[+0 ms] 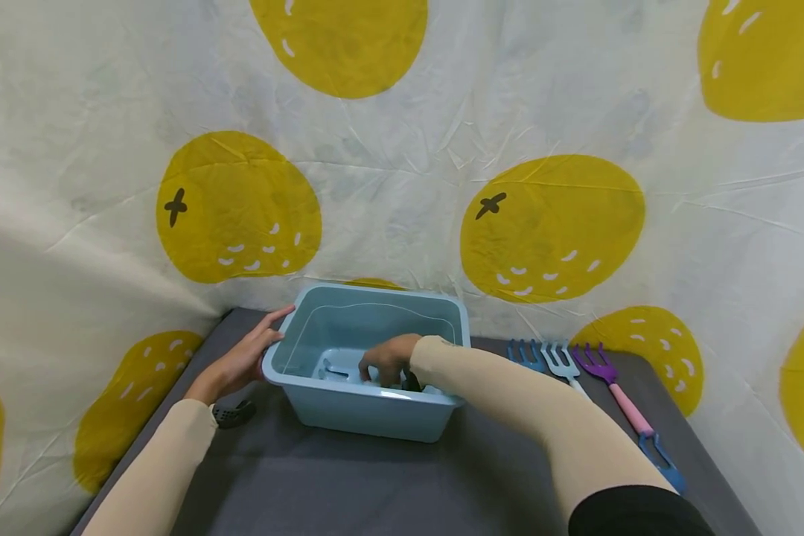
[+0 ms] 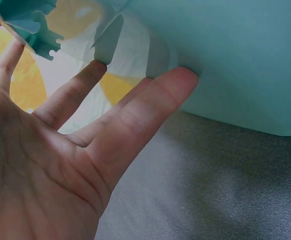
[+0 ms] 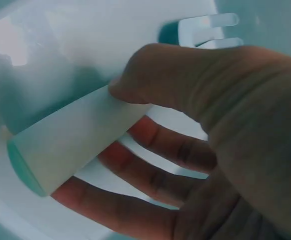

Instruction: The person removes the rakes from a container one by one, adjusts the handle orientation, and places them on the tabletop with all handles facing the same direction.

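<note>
A light blue plastic basin [image 1: 368,409] stands at the back of the table. My left hand [image 1: 244,361] rests against its left side near the rim, and the left wrist view shows the fingers [image 2: 150,102] stretched out along the wall. Inside the basin, my right hand [image 1: 388,357] pinches a pale round tool handle [image 3: 70,142] with a green end, thumb above and fingers below. The far end of that handle is hidden by the hand. Pale prongs [image 3: 210,22] show beyond the thumb; whether they belong to the handle I cannot tell.
Right of the basin lie a blue hand fork [image 1: 528,357], a light blue one [image 1: 561,363] and a purple one with a pink handle [image 1: 630,409]. Another blue tool [image 1: 666,465] is partly behind the right sleeve. A patterned cloth [image 1: 402,208] hangs behind the grey tabletop [image 1: 348,484].
</note>
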A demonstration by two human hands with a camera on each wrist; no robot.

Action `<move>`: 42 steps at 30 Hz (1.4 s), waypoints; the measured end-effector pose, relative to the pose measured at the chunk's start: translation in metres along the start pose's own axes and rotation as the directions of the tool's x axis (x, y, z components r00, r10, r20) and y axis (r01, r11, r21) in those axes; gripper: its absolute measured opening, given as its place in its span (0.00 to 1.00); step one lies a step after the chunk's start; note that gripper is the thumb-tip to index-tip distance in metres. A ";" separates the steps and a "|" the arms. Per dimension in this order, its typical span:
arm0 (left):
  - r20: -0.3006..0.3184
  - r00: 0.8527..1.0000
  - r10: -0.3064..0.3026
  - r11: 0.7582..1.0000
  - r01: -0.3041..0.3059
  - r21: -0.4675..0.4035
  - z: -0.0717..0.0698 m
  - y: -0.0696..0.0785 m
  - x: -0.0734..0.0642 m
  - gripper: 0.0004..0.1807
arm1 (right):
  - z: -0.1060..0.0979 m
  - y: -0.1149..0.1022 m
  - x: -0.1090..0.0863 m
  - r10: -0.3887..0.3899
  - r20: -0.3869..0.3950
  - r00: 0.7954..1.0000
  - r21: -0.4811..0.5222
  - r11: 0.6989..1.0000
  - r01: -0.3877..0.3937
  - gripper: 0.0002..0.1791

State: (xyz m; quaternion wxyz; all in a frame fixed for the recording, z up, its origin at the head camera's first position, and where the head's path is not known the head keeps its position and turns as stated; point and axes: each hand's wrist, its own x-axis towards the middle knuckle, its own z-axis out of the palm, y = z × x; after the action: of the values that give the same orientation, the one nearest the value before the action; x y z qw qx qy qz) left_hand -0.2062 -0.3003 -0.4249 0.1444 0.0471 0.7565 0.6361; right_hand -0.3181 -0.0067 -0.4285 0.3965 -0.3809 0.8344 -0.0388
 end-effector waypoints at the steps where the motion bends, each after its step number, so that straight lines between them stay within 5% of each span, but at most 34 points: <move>1: 0.000 1.000 -0.001 1.000 0.001 0.001 0.000 -0.001 0.000 0.33 | -0.002 -0.001 -0.003 -0.005 -0.005 1.000 -0.024 1.000 0.005 0.18; 31: -0.036 0.999 -0.036 0.999 0.036 0.024 0.004 -0.002 -0.001 0.34 | -0.060 -0.007 -0.110 -0.101 -0.197 0.975 -0.035 0.995 0.096 0.26; 42: -0.018 1.000 -0.013 1.000 0.013 0.022 0.004 0.001 -0.002 0.35 | -0.073 0.002 -0.164 -0.051 -0.292 0.955 -0.004 0.999 0.052 0.26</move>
State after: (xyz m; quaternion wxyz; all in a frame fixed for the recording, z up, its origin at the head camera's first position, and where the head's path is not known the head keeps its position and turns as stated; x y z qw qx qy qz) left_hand -0.2037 -0.2971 -0.4243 0.1412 0.0381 0.7652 0.6270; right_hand -0.3048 0.0866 -0.2754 0.2687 -0.3920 0.8734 -0.1065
